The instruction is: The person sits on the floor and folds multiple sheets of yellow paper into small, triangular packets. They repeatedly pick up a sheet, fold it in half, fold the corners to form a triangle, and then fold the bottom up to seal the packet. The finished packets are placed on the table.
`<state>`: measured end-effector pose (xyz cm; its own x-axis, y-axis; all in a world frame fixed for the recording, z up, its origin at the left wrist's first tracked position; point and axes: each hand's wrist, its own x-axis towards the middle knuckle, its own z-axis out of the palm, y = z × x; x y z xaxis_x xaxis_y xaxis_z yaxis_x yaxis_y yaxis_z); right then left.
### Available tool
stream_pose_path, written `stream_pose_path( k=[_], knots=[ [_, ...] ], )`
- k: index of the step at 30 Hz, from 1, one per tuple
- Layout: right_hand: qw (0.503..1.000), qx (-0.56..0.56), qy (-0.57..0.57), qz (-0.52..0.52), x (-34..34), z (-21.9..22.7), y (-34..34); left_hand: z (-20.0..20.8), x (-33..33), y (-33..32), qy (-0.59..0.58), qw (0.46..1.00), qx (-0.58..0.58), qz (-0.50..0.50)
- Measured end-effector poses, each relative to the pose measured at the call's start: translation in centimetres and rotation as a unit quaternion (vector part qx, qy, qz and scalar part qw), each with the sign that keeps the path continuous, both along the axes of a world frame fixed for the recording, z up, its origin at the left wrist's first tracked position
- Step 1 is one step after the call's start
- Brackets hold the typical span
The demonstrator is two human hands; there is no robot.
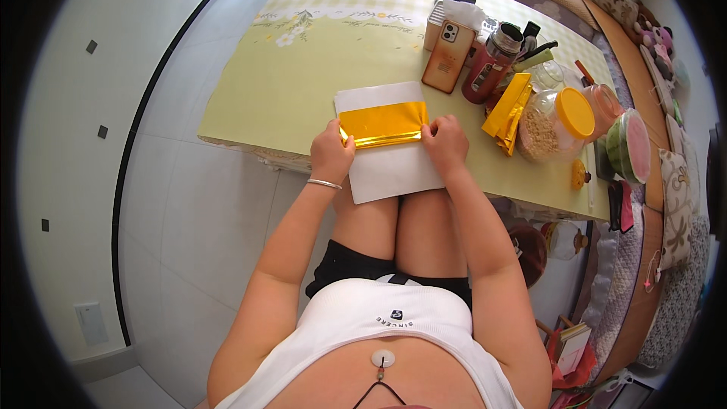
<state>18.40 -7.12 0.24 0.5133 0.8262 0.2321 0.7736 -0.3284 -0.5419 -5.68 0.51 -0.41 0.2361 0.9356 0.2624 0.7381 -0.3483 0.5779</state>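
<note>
A strip of shiny gold foil paper (382, 124) is stretched between my hands, over a white sheet (394, 174) that overhangs the table's near edge. My left hand (332, 153) pinches the foil's left end, thumb on top. At the other end, my right hand (445, 140) grips the foil with its fingers curled in. A narrow fold or crease runs along the foil's near edge. More folded gold foil pieces (509, 113) lean in a stack to the right of my right hand.
Behind the sheet, a phone (449, 57) stands upright beside a dark red thermos (492, 64). Further right are a yellow-lidded jar (556, 125) of tan bits and a cut watermelon (628, 148). The pale green tablecloth (265, 98) stretches left; a sofa (644, 257) lines the right.
</note>
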Motion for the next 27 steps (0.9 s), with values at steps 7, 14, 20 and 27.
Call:
stream_pose_path(
  k=[7,14,20,27],
  knots=[
    [0.999,-0.037,0.019,-0.013,0.4,0.9,0.1,2.5,0.6,-0.7,0.171,0.948,0.264,-0.051],
    [0.929,0.06,-0.234,0.282,-3.0,-1.8,0.4,0.1,0.3,1.8,0.258,0.896,0.129,-0.338],
    [0.921,-0.132,-0.171,0.325,-1.2,0.6,-4.4,1.5,-4.3,-1.8,0.217,0.914,0.104,-0.327],
    [0.979,0.051,0.061,0.185,1.8,2.1,-2.1,1.8,-3.4,4.2,-0.024,0.97,0.115,-0.213]
  ],
)
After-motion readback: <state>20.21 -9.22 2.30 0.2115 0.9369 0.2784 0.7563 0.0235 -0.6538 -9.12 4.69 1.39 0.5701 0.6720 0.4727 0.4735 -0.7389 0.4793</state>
